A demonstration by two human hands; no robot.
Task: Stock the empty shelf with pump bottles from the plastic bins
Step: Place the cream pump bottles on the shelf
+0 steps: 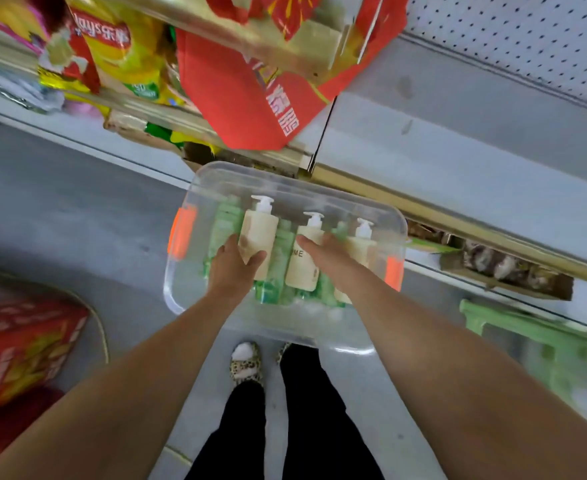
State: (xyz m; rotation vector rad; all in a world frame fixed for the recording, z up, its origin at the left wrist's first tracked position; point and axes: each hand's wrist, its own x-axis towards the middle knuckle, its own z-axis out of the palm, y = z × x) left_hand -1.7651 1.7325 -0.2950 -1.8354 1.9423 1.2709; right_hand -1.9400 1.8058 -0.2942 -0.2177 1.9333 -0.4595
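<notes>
Below, a clear plastic bin with orange latches (176, 292) sits on the grey floor (77, 209) beside an empty grey metal shelf (458, 150). Inside it, the left hand (233, 268) curls around the leftmost cream pump bottle (259, 226). The right hand (326, 254) lays its thumb on the middle cream pump bottle (302, 273); its fingers are hidden, so its grip is unclear.

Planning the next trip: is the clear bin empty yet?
Not empty: cream pump bottles and green bottles show inside the clear bin.
</notes>
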